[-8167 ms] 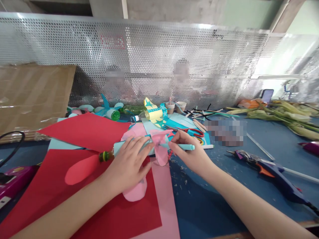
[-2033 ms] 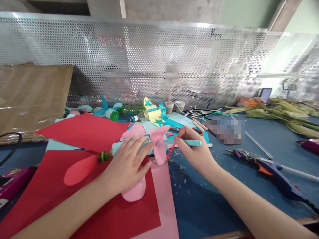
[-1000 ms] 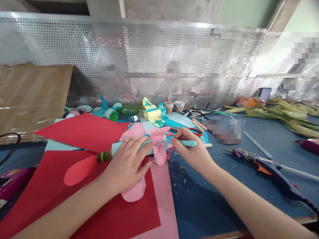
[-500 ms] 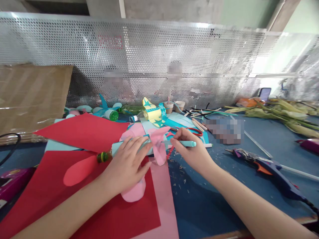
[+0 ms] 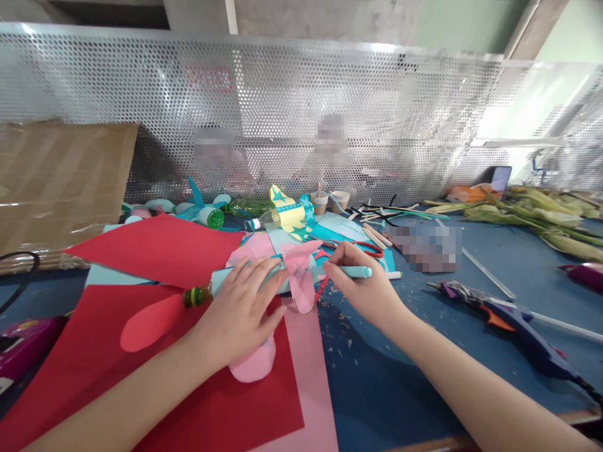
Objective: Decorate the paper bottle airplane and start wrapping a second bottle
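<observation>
My left hand (image 5: 247,298) lies over a plastic bottle (image 5: 217,280) on its side, its fingers curved around the light blue paper wrap and holding it down. The bottle's neck points left. Pink paper fins (image 5: 301,276) stick out at its right end, and another pink piece (image 5: 257,364) shows below my hand. In my right hand (image 5: 360,282) a light blue marker (image 5: 357,272) is pinched, its tip end pointing left toward the fins. Whether the tip touches the paper I cannot tell. A red paper oval (image 5: 153,322) sits near the bottle's neck.
Red sheets (image 5: 155,251) and a pink sheet (image 5: 311,370) lie beneath the bottle. Red-handled scissors (image 5: 374,249) lie behind my right hand. A glue gun (image 5: 509,326) is at right, glue sticks (image 5: 487,272) beyond it. Decorated bottles (image 5: 289,216), paper cups (image 5: 340,201) and corn husks (image 5: 527,213) stand farther back.
</observation>
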Motion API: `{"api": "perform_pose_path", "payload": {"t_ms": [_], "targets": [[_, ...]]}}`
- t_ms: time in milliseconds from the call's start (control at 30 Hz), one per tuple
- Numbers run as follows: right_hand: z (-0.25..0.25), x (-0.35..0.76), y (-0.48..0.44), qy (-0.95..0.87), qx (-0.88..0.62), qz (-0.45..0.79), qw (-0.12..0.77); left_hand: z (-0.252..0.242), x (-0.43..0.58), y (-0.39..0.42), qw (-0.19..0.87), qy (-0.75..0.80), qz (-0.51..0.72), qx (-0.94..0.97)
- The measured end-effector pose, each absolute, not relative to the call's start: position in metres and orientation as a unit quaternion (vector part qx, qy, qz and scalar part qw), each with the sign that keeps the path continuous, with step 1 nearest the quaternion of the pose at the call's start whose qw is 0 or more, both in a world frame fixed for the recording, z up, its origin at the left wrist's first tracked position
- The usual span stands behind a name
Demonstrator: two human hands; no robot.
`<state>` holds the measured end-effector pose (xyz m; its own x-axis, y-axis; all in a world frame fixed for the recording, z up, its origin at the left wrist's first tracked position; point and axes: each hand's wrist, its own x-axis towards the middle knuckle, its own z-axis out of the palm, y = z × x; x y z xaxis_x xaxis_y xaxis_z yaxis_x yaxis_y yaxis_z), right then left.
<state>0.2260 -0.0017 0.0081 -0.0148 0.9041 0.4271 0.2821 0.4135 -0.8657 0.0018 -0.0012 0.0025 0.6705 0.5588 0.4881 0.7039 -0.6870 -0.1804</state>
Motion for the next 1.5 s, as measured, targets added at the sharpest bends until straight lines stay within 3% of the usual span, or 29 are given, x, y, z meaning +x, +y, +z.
{"api": "perform_pose_path", "payload": {"t_ms": [1500], "targets": [[0.0090,0.2246,-0.0019,-0.656,-0.436,0.301,0.537,0.0023,0.0010,-0.0009,0.203,-0.342,-0.198,-0.896]]}}
